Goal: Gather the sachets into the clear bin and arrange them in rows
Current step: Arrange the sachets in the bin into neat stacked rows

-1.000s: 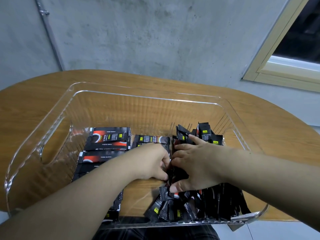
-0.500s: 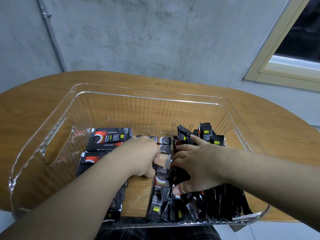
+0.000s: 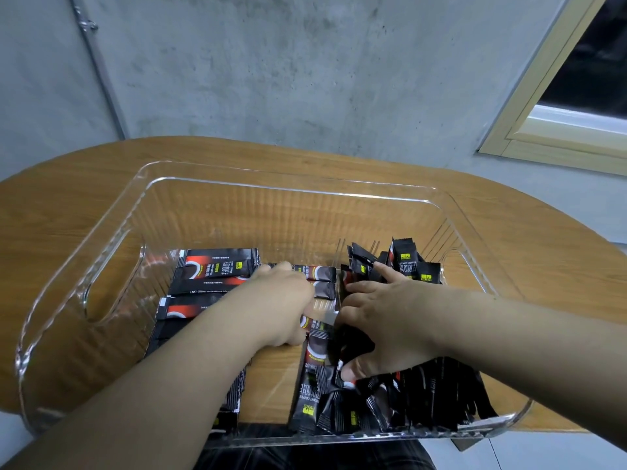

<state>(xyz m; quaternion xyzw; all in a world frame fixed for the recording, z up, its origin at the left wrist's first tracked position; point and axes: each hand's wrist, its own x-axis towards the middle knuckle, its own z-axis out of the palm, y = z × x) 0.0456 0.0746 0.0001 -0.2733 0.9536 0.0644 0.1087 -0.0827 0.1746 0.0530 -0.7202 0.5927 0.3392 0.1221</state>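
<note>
Leftmost, bare floor is seen inside the clear bin [image 3: 112, 239] beside its handle cutout, and more bare floor along the far wall. Flat sachets [image 3: 213, 271] are laid in a row down the bin's left side. The left hand [image 3: 283, 307] is curled over a sachet in the middle; whether it is gripped cannot be told. The right hand [image 3: 383, 320] is spread, fingers apart, against the upright sachets [image 3: 410, 405] packed at the right.
</note>
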